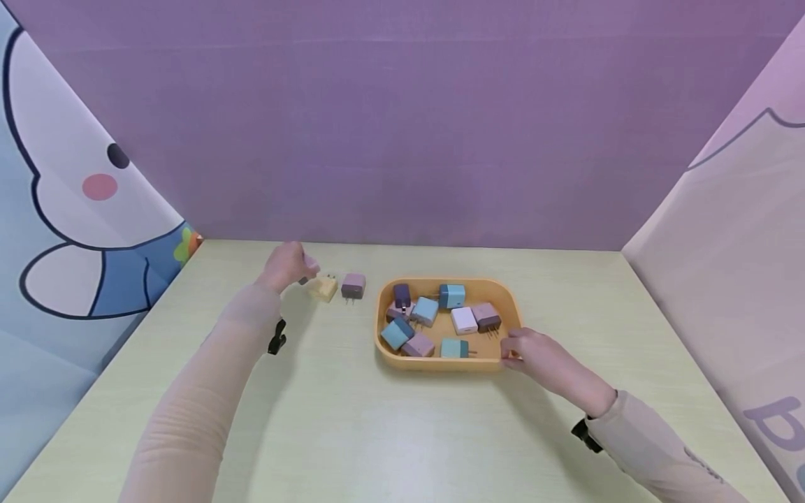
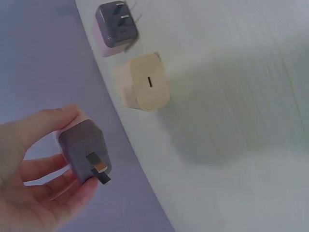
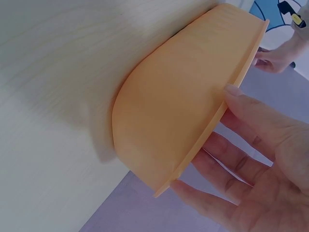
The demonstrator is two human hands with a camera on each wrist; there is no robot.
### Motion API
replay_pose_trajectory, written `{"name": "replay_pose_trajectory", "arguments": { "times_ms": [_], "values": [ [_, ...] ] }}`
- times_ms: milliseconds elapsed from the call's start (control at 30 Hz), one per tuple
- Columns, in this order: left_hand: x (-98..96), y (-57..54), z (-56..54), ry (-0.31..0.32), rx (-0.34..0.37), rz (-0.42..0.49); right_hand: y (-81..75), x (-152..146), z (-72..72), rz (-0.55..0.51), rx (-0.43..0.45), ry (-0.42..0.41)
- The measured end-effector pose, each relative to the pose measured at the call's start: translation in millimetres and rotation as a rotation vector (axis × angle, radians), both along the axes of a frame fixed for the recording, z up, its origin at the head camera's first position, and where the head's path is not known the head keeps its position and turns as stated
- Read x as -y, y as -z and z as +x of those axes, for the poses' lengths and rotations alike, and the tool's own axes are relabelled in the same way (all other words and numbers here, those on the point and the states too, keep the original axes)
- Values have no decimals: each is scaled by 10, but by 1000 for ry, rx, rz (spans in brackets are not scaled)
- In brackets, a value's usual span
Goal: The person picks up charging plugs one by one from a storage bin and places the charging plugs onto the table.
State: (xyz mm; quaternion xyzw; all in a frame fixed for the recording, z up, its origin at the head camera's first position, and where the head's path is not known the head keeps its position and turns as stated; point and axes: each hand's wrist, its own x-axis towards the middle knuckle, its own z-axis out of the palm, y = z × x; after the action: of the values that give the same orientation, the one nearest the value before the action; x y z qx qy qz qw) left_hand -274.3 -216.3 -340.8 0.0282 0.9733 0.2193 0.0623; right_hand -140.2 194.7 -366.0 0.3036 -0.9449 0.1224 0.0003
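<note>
My left hand [image 1: 288, 266] pinches a pink charger plug [image 2: 86, 145] with a dark grey prong face, over the table at the back left. Its two flat prongs point away from the palm in the left wrist view. Beside that hand a cream charger plug [image 1: 324, 288] lies on the table, and to its right a pink and grey charger plug [image 1: 353, 286]. My right hand [image 1: 542, 356] grips the rim of an orange plastic tray [image 3: 169, 92] at its near right corner, thumb over the edge. Several blue, pink, purple and white charger plugs [image 1: 425, 311] lie loose inside.
The pale wooden table [image 1: 352, 433] ends at a purple backdrop [image 1: 402, 140] just behind the plugs. Printed panels stand at the left [image 1: 69, 195] and right [image 1: 736, 251] sides.
</note>
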Motion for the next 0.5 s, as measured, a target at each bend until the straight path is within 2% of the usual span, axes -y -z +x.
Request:
{"name": "replay_pose_trajectory", "arguments": {
  "times_ms": [333, 500],
  "values": [
    [125, 139, 13, -91, 5, -44, 4, 0, 1, -1, 0, 1],
    [173, 213, 21, -109, -11, -46, 13, -1, 2, 4, 10, 13]
  ]
}}
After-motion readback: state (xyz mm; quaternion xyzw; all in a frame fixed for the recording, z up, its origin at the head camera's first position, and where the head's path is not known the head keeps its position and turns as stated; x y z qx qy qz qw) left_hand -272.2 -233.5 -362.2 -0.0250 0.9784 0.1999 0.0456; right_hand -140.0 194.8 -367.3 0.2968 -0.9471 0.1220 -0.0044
